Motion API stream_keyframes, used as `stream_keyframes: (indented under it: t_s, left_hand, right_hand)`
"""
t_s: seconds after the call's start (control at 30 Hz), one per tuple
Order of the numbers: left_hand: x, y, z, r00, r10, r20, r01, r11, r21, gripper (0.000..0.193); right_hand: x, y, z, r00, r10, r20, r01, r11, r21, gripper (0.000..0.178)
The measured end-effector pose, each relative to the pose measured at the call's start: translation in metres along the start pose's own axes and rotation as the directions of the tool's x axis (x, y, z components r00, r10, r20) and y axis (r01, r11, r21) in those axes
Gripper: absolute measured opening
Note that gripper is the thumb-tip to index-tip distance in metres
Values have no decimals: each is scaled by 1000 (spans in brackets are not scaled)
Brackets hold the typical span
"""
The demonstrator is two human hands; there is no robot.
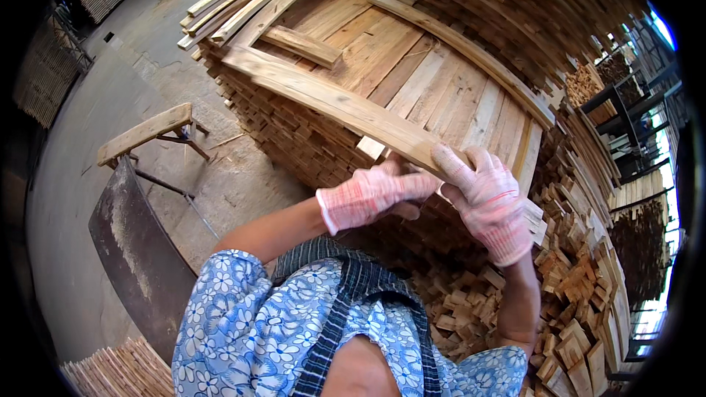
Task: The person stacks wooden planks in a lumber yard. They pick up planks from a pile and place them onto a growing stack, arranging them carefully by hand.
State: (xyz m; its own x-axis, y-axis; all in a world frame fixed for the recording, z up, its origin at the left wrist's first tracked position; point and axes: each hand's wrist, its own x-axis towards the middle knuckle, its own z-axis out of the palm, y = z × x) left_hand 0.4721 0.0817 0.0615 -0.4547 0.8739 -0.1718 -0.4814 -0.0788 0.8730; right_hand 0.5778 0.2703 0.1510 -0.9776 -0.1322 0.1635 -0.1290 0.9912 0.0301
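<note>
A long pale wooden board (331,103) lies slanting across the near side of a stack of planks (419,66). My right hand (487,195), in a white and pink knit glove, is closed round the board's near right end, fingers over its top. Just below that end is my left hand (379,192), gloved alike, its fingers pressed together and pointing right toward the other hand. Its fingertips touch or nearly touch the board's underside. Whether anything is pinched in them is hidden. A short wooden block (303,45) lies on the planks beyond the board.
Another long strip (463,55) runs along the stack's far side, with several loose strips (254,0) at its left. Cut wood pieces (566,287) are heaped at right. A wooden bench (145,134) and a dark curved panel (136,250) stand at left on the concrete floor (140,81).
</note>
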Motion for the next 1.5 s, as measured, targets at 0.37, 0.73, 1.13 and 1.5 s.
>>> stream_keyframes:
  t_s: [0.37,0.73,1.13,1.5]
  left_hand:
    - [59,44,9,687,364,629,-606,-190,772,62]
    - [109,54,-45,894,-25,448,-428,-351,833,71]
    - [97,52,-56,880,188,436,-389,-244,889,73]
    - [51,225,-205,810,472,348,-186,-356,916,52]
  right_hand:
    - [-29,65,70,971,197,138,-213,971,111,52]
    - [-78,77,61,948,304,95,-306,952,5,53]
    - [-30,146,38,918,394,32,-389,885,258,65]
    - [-108,372,146,889,384,249,-220,836,-502,44]
